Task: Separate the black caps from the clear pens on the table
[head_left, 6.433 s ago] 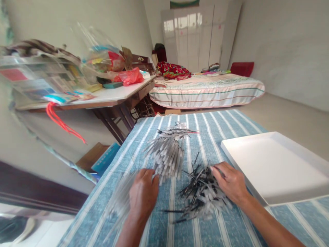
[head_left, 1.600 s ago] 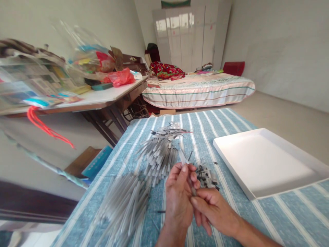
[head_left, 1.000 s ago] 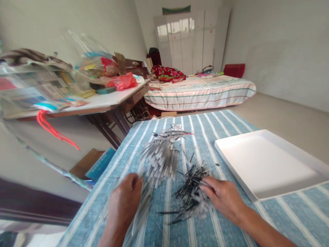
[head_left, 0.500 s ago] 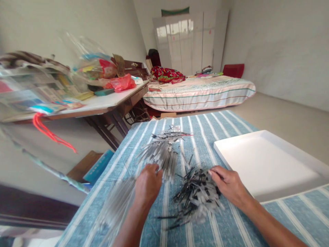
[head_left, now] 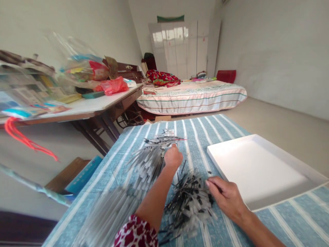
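Observation:
My left hand (head_left: 173,156) is stretched forward, fingers curled closed, beside the far bundle of thin grey translucent sticks (head_left: 147,163); whatever it pinches is hidden. Just beyond it lies a small heap of dark and grey sticks (head_left: 161,140) with one red piece. My right hand (head_left: 226,195) has thumb and forefinger pinched together at the right edge of a loose pile of black and clear thin pieces (head_left: 191,200); I cannot make out anything between them. Below my left forearm, a larger spread of long grey sticks (head_left: 108,212) is blurred.
A shallow white tray (head_left: 257,171) sits at the right on the blue striped cloth (head_left: 195,132). To the left, a side table (head_left: 102,104) carries bags and boxes, with red cords (head_left: 28,139) hanging down. A bed (head_left: 192,99) stands beyond.
My left hand has moved forward and right, from the near end of the far bundle to beside its far end. My right hand stays by the pile; the view has shifted slightly.

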Available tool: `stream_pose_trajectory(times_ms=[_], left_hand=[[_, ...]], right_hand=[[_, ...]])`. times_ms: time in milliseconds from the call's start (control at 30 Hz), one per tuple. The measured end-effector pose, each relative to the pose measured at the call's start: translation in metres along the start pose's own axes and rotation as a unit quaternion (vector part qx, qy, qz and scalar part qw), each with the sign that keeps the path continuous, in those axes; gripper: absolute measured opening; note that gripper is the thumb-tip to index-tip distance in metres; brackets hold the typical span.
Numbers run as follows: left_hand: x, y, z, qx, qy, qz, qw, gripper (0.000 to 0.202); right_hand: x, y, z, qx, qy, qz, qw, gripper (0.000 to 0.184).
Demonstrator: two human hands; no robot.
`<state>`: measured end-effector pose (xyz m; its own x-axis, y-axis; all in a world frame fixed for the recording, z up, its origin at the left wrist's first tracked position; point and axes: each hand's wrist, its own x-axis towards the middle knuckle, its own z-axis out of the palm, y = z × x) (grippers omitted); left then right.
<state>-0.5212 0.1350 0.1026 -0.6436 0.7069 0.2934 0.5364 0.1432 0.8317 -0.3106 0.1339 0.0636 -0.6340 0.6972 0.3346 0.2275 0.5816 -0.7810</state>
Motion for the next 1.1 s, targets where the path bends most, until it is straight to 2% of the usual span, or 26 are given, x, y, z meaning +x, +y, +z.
stream_pose_trajectory(times_ms=[67,167,200,267,333,433,567,733,967,1100], left_hand=[[-0.012,0.015,-0.013,0.033,-0.034,0.032,0.998,0.019],[-0.049,0.039,-0.035,0.064,-0.089,0.083,0.991,0.020],[-0.064,0.046,-0.042,0.075,-0.115,0.102,0.985,0.020],[-0.097,0.056,-0.055,0.132,-0.200,0.163,0.957,0.020],[-0.125,0.058,-0.065,0.164,-0.257,0.168,0.938,0.016],[-0.150,0.050,-0.077,0.182,-0.282,0.148,0.930,0.013],[-0.160,0.033,-0.087,0.165,-0.305,0.138,0.928,0.011],[-0.161,0.025,-0.092,0.122,-0.319,0.108,0.933,0.010],[-0.157,0.015,-0.090,0.078,-0.332,0.089,0.936,0.014],[-0.157,0.012,-0.092,0.059,-0.341,0.075,0.935,0.014]], right_hand=[[0.002,-0.003,-0.002,0.028,0.011,0.014,0.999,0.021],[0.001,-0.009,-0.006,0.107,0.009,0.056,0.993,0.023],[0.000,-0.012,-0.007,0.139,0.001,0.070,0.988,0.025],[-0.004,-0.016,-0.007,0.196,-0.027,0.088,0.976,0.033],[-0.008,-0.021,-0.005,0.218,-0.060,0.094,0.969,0.041],[-0.011,-0.029,-0.001,0.202,-0.122,0.086,0.968,0.046],[-0.010,-0.038,0.004,0.192,-0.203,0.085,0.956,0.047],[-0.006,-0.037,0.008,0.226,-0.261,0.109,0.932,0.041],[-0.005,-0.029,0.011,0.268,-0.297,0.100,0.911,0.027],[-0.005,-0.030,0.013,0.238,-0.282,0.094,0.925,0.029]])
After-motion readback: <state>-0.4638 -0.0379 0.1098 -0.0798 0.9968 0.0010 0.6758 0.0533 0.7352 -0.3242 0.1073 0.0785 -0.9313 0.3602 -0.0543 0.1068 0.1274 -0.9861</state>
